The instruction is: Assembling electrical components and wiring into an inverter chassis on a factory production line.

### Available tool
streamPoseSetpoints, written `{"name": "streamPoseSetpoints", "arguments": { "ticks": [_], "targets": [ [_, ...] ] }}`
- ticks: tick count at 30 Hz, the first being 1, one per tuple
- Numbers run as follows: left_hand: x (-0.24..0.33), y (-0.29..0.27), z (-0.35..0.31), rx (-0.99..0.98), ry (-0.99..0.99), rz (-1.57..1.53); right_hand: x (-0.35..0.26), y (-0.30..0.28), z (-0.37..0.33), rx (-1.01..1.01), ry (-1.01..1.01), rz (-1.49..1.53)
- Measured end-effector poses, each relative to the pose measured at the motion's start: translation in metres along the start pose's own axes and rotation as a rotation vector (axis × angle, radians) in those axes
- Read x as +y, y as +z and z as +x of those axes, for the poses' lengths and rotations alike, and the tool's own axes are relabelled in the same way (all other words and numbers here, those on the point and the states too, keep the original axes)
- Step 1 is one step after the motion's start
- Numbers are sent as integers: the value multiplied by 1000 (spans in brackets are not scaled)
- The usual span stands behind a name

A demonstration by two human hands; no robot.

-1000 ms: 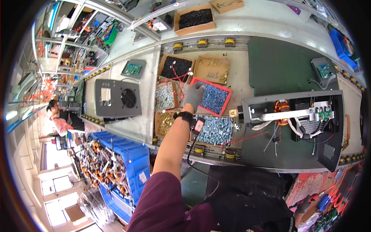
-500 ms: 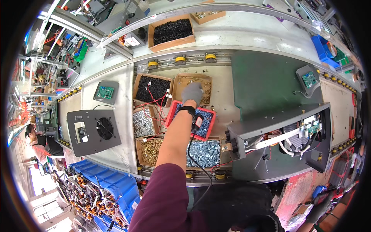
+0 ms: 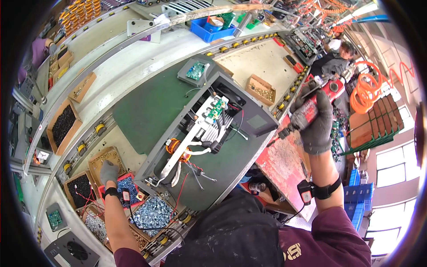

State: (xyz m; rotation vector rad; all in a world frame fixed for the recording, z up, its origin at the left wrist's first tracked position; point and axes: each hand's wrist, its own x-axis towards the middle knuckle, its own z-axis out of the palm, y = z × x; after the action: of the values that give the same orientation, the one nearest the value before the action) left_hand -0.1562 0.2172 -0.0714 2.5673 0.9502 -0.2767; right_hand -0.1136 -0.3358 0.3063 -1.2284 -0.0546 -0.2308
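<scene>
My left hand (image 3: 108, 172), in a grey glove, reaches into a cardboard box of brass-coloured screws (image 3: 101, 158); its fingertips are hidden. Under that wrist sits a red tray (image 3: 126, 189) of small bluish metal parts. My right hand (image 3: 318, 129), also gloved, is raised at the right and wrapped round a red power drill (image 3: 307, 112), whose chuck points down to the left. Between my hands stands an open dark metal housing (image 3: 151, 155), tilted across the view, with a green circuit board (image 3: 216, 108), a copper coil and loose wires inside.
A bin of shiny metal fasteners (image 3: 153, 214) and a box of black screws (image 3: 80, 190) flank the red tray. Green matting (image 3: 147, 107) lies under the housing. An orange coiled hose (image 3: 365, 89) hangs at the right. Another person (image 3: 340, 58) is at the far right.
The view has swung to the right. My right hand, low at the right edge before, is now up in full view with the drill. My left hand stays at the brass-coloured screws.
</scene>
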Motion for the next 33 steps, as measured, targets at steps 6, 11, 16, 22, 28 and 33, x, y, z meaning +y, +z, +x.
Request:
{"name": "streamPoseSetpoints", "arguments": {
  "ticks": [6, 11, 16, 22, 28, 33],
  "targets": [
    [-14, -13, -4, 107, -10, -43, -7, -12, -6, -34, -106, 5],
    [-11, 10, -8, -52, 236, 369, -21, -34, -16, -142, -170, -68],
    [16, 23, -2, -129, 42, 207, -28, -52, -24, 71, -121, -31],
    [28, 0, -25, -20, -37, 44, -34, -48, -38, -193, -165, -98],
    [21, -41, -86, 273, -58, -609, -16, -3, -54, -421, -249, 117],
    [31, -106, -225, 136, 5, -1550, 26, 69, -66, -647, -62, 365]
  ]
}}
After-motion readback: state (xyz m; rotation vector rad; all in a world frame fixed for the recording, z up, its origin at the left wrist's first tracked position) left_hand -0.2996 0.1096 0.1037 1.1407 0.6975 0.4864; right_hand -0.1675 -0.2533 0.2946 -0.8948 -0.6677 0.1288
